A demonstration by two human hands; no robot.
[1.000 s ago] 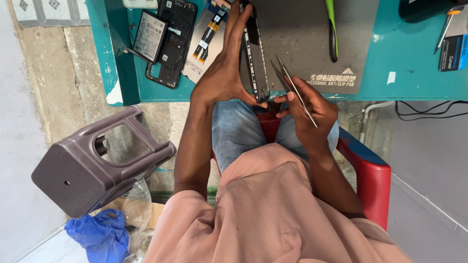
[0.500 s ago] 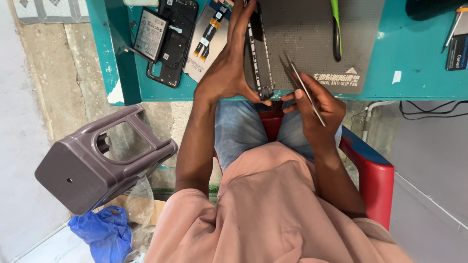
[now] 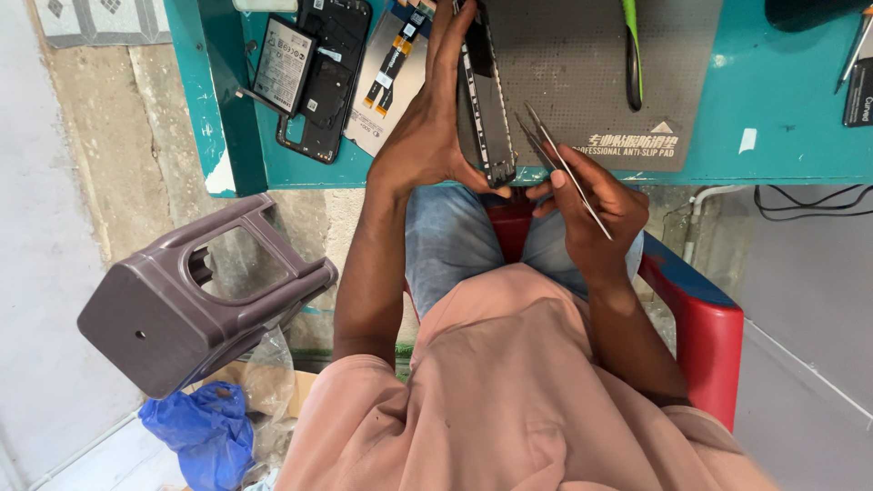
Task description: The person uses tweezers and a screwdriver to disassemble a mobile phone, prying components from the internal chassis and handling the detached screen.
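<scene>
My left hand (image 3: 427, 127) grips a slim dark phone frame (image 3: 485, 105), held on edge over the near rim of the teal table (image 3: 773, 136). My right hand (image 3: 591, 205) pinches metal tweezers (image 3: 555, 155); their tips point up toward the frame's lower end and hover just right of it. A grey anti-slip mat (image 3: 591, 64) lies under the frame.
An opened black phone body (image 3: 327, 82) with its battery (image 3: 284, 53) and a flex-cable panel (image 3: 391, 77) lie at the table's left. A green-handled tool (image 3: 632, 45) rests on the mat. A tipped purple stool (image 3: 195, 291), blue bag (image 3: 200, 432) and red chair (image 3: 705, 327) surround me.
The view has drifted slightly. My right hand with the tweezers has shifted a little right and lower; the left hand keeps its hold on the frame.
</scene>
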